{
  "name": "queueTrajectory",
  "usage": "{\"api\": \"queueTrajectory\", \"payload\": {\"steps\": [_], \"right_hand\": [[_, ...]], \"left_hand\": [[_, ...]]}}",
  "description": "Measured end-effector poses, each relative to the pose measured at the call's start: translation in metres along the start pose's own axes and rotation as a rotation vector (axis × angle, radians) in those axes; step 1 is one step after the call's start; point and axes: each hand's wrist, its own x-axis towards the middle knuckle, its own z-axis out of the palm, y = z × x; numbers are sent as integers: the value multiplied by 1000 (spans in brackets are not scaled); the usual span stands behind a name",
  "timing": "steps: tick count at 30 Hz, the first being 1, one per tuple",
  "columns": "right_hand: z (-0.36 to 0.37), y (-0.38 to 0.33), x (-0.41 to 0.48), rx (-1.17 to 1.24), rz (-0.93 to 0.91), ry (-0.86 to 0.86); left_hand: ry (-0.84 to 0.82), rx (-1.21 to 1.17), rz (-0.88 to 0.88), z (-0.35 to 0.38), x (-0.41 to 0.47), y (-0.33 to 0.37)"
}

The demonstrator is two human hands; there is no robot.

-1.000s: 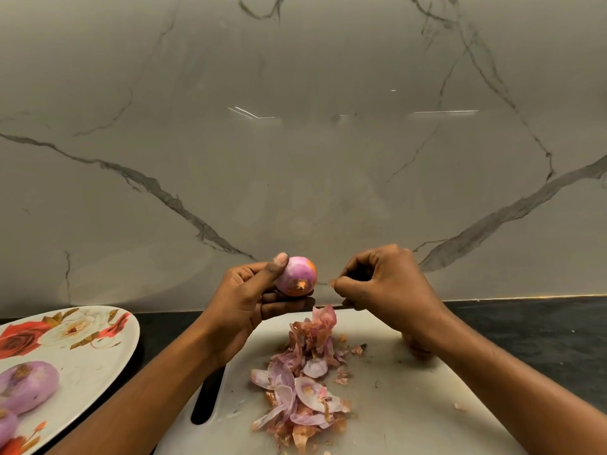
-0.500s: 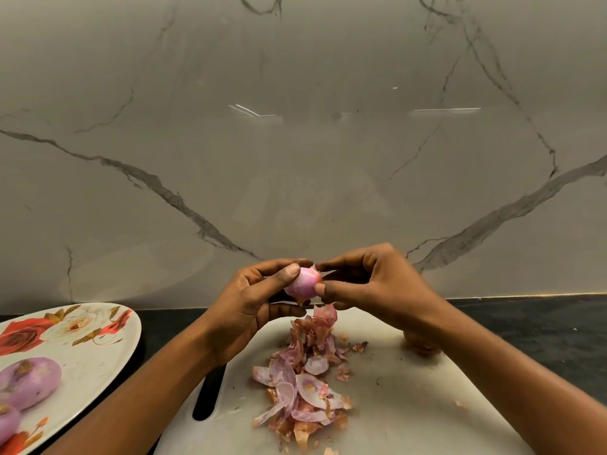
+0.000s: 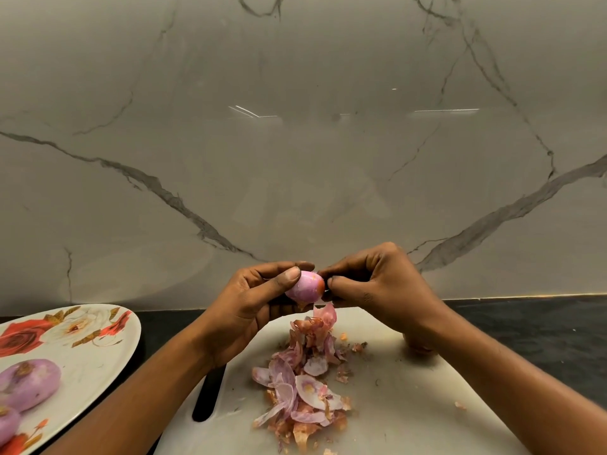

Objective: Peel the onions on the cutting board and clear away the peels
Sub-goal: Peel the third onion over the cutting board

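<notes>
My left hand (image 3: pixel 253 300) grips a small purple onion (image 3: pixel 303 287) in the air above the white cutting board (image 3: pixel 410 399). My right hand (image 3: pixel 371 287) meets the onion's right end, its thumb and forefinger pinching at the skin there. A heap of pink and brown peels (image 3: pixel 305 379) lies on the board under the hands. Another onion (image 3: pixel 415 344) sits on the board, mostly hidden behind my right wrist.
A floral plate (image 3: pixel 82 333) at the left holds two peeled onions (image 3: pixel 28 384). The board has a dark handle slot (image 3: pixel 208 397) at its left edge. Dark countertop (image 3: pixel 525 326) runs along a marble wall behind.
My right hand moved left from beside the onion and closed its fingertips on the onion's right end. The left hand turned the onion slightly.
</notes>
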Motion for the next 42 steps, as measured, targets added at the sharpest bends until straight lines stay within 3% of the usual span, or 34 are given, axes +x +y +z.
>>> {"api": "queueTrajectory", "payload": {"steps": [6, 14, 24, 42], "right_hand": [[1, -2, -3, -4, -40, -66], [1, 4, 1, -71, -26, 17], [4, 0, -3, -120, -92, 22], [9, -2, -6, -263, -144, 119]], "left_hand": [[18, 9, 10, -1, 0, -1], [13, 16, 7, 1, -1, -2], [143, 49, 75, -3, 5, -3], [131, 118, 79, 0, 3, -6]]}}
